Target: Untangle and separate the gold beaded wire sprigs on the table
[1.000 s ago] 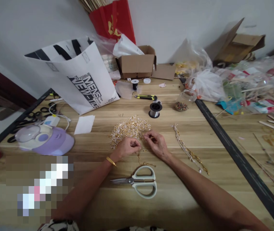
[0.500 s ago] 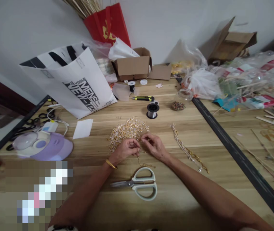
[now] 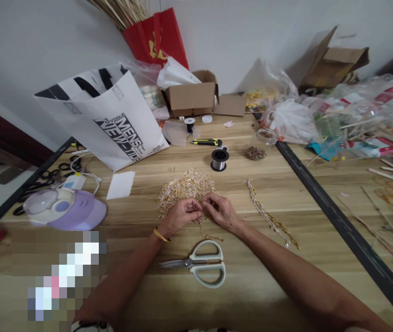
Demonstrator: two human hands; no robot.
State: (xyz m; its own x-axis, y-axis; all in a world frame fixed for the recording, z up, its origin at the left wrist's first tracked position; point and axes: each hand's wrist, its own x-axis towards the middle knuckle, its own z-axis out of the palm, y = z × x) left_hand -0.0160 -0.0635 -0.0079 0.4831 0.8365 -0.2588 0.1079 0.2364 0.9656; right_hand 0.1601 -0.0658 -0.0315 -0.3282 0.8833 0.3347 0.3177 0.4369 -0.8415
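My left hand [image 3: 184, 216] is closed in a pinch at the near edge of a pile of gold and clear beads [image 3: 178, 189]. From its fingertips a thin gold chain [image 3: 211, 238] trails down onto the wood. Close beside it, fingertips almost meeting, my right hand [image 3: 221, 212] is pinched too; whatever lies between its fingers is too small to make out. Scissors [image 3: 206, 263] with pale handles lie just below the hands, blades pointing left. To the right, gold and silver chains [image 3: 267, 214] are stretched out on the table.
Behind the pile stand a wire spool [image 3: 219, 159], a yellow-black utility knife [image 3: 206, 142] and a jar of beads [image 3: 261, 145]. A white bag [image 3: 113, 124] and a purple device [image 3: 75, 210] occupy the left. Plastic bags [image 3: 293, 121] crowd the far right.
My right hand has come slightly closer to the left, narrowing the gap between the fingertips. The whole view has shifted slightly; the scissors and bead pile stay in place.
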